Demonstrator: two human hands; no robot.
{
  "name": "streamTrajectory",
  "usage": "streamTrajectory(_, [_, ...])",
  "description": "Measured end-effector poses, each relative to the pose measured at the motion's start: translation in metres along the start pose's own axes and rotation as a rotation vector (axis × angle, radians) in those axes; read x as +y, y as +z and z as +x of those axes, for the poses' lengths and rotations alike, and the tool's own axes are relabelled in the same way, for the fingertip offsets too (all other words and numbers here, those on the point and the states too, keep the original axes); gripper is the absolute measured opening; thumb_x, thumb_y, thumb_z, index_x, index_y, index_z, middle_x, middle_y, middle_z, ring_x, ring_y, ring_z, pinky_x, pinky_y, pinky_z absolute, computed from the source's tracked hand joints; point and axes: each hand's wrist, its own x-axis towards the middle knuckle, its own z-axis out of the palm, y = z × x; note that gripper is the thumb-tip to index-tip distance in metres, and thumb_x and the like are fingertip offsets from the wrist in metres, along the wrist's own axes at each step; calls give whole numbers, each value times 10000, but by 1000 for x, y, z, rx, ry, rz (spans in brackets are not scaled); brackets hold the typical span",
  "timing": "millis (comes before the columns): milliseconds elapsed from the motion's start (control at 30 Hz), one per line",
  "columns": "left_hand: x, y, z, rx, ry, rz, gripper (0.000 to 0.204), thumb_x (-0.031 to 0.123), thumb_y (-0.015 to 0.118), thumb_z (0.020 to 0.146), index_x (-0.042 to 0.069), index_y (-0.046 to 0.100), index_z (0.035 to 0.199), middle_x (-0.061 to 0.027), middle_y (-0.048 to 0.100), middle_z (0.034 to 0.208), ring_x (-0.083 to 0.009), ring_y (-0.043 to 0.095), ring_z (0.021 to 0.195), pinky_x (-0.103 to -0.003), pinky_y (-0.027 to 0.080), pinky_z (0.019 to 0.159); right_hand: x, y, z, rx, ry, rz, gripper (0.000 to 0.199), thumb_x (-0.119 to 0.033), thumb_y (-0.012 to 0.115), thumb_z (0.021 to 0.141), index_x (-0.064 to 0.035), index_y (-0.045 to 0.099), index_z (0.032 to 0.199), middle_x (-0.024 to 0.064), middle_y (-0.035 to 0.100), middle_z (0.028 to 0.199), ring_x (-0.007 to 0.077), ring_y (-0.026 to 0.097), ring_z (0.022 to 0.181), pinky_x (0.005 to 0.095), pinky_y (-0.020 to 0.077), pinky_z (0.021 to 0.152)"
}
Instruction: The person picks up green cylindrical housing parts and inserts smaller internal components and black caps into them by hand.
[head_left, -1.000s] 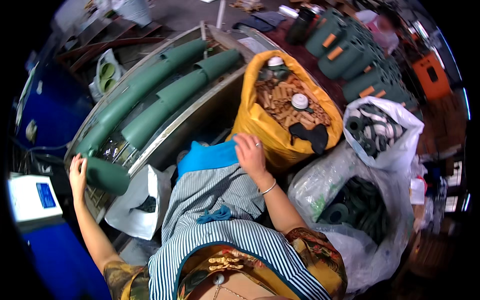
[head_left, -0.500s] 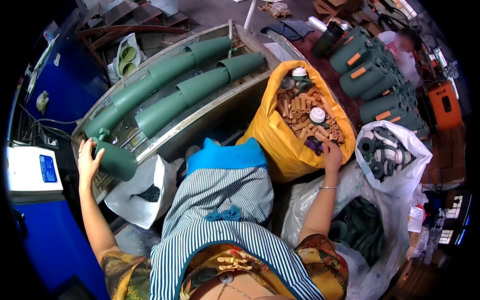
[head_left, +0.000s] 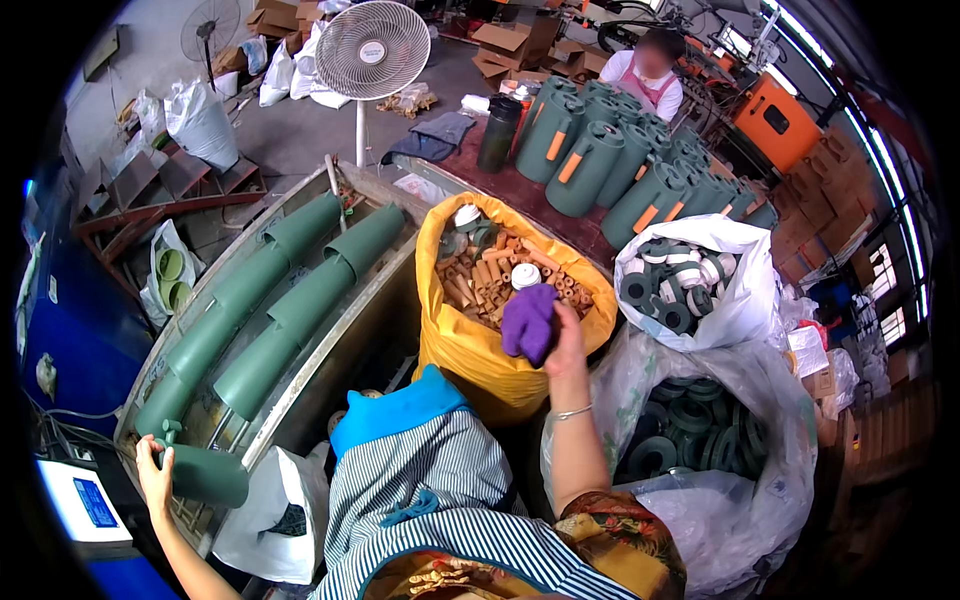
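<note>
My left hand is closed on the end of a green plastic jug body, beside its small knob-like projection. The jug body lies on its side at the near end of a long wooden trough. Two rows of nested green jug bodies lie in the trough. Over the near rim of a yellow sack, my right hand grips a bunched purple cloth. Orange-brown tubes and white round caps fill the sack behind the cloth.
Green jugs with orange handles crowd a dark red table, with a person beyond. White and clear bags of ring-shaped parts stand at right. A fan stands behind the trough, a white bag below it.
My right hand has raised the purple cloth out from low at the sack's rim, so more of it shows. My left hand stays on the jug body. The view has tilted up and rightward.
</note>
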Motion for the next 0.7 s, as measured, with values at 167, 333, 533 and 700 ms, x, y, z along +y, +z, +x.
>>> streamTrajectory(167, [36, 14, -31, 150, 52, 111, 422, 133, 736, 779, 40, 524, 1132, -136, 556, 1082, -354, 533, 1072, -436, 412, 913, 102, 75, -22, -107, 296, -14, 295, -303, 656, 906, -102, 642, 1122, 72, 681, 969, 219, 659, 859, 345, 564, 722])
streamTrajectory(333, [51, 17, -86, 173, 123, 316, 457, 300, 682, 822, 65, 559, 1194, -119, 551, 1274, -331, 458, 1287, -497, 309, 1070, 274, 159, -73, -399, 529, -97, 321, -233, 607, 936, -95, 599, 1226, 12, 654, 1107, 136, 608, 1016, 327, 479, 952])
streamTrajectory(533, [73, 29, -88, 197, 231, 350, 478, 310, 628, 808, 35, 572, 1195, -123, 555, 1303, -340, 440, 1324, -516, 279, 1098, 444, 206, -153, -1050, -349, -636, 336, -257, 663, 866, -10, 643, 1093, 232, 550, 1239, 416, 507, 1192, 511, 386, 1038])
streamTrajectory(700, [48, 34, -92, 304, 190, 303, 565, 216, 592, 783, -44, 505, 1276, -209, 554, 1282, -377, 474, 1278, -508, 311, 1087, 518, 227, -151, -1117, -840, -716, 464, -273, 647, 867, 53, 568, 1188, 225, 500, 1299, 414, 464, 1228, 517, 337, 1096])
